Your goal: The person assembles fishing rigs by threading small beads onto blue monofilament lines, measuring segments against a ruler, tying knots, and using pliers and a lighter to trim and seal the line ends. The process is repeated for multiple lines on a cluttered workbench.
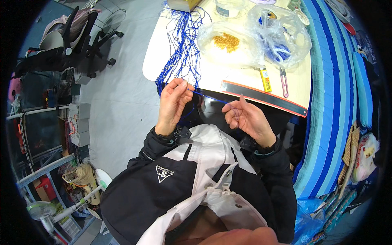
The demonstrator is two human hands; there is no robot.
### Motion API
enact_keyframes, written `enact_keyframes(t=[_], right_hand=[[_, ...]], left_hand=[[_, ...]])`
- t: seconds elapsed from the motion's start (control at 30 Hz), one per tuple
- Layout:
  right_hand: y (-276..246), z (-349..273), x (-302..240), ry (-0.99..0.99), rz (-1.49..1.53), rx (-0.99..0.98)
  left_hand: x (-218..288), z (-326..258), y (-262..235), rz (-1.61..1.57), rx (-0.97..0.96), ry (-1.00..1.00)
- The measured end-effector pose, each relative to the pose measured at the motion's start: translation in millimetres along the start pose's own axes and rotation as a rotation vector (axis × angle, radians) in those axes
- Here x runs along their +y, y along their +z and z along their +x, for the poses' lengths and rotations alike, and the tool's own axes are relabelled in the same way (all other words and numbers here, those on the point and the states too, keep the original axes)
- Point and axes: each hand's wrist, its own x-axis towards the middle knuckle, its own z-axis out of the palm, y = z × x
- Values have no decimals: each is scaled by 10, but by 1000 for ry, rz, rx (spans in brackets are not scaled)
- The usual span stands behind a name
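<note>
Blue cord [210,97] runs in a taut, short slant between the two hands, just off the near edge of the table [157,61]. The left hand [174,102] pinches its end of it, thumb against fingers, beside the hanging bundle [181,49]. At the right hand [247,118] the cord meets the curled fingers while the thumb stands up apart; whether those fingers clamp it, I cannot tell.

The ruler [261,98] lies along the near edge, reaching the right corner, with the glue [265,79] and snips [284,81] just behind it. A strip of pale tabletop shows between ruler and gold beads [226,42]; another lies left of the bundle, up to the rounded corner. Grey floor [118,81] spreads beyond that side, and the striped bedding [326,102] presses close on the right.

The block [185,5] over the bundle is cut off at the top. Clear plastic blurs the bag's [300,41] contents, single strands tangle together, and shadow hides what lies under the table.
</note>
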Motion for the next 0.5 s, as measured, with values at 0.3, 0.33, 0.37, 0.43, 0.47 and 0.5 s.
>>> enact_keyframes(t=[0.3,0.33,0.37,0.43,0.47,0.5], right_hand=[[-303,-295,-114,-13,-549,-4],[-328,-344,-115,-105,-585,68],[-346,-372,-111,-225,-599,126],[-371,-415,-108,-470,-621,256],[-381,-432,-111,-555,-492,333],[-392,-436,-118,-607,-348,280]], left_hand=[[104,-8,-50,-78,74,74],[110,-14,-45,-73,69,72],[110,-19,-37,-68,70,72],[101,-23,-22,-66,70,85],[97,-25,-19,-54,64,86],[89,-23,-19,-42,58,90]])
